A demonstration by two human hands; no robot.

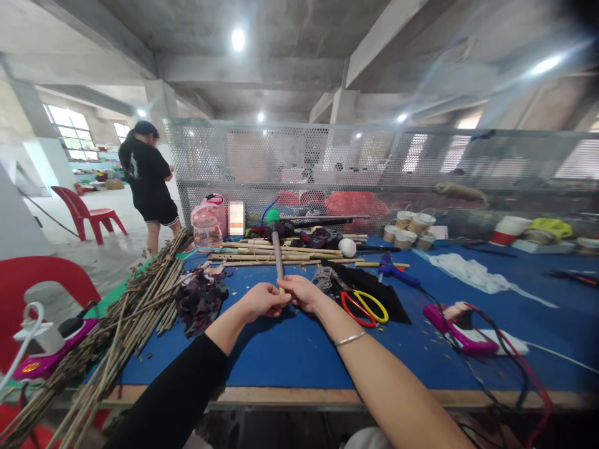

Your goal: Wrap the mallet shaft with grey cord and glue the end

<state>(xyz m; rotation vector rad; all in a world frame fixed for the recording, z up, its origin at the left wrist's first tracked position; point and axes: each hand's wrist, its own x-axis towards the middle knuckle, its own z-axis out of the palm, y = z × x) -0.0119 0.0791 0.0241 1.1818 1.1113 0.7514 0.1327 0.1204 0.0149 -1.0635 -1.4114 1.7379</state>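
Note:
Over the blue table, a stick wrapped in grey (278,259) points away from me, with a dark part and a green ball-like thing (272,216) around its far end. My left hand (262,300) is closed in a pinch at its pale near end. My right hand (299,293) has its fingers closed around the same end. Just right of that hand lie a tangle of grey cord (325,278) and scissors with red and yellow handles (364,308), partly on black cloth (388,290). Dark patterned cloth (201,302) is bunched to the left.
Dry stalks (135,312) overhang the table's left edge. Bamboo sticks (281,252) and a white ball (347,247) lie ahead. To the right are a blue glue gun (397,271), a purple power strip (461,330) with cables and small pots (409,227). A person (147,178) stands beyond.

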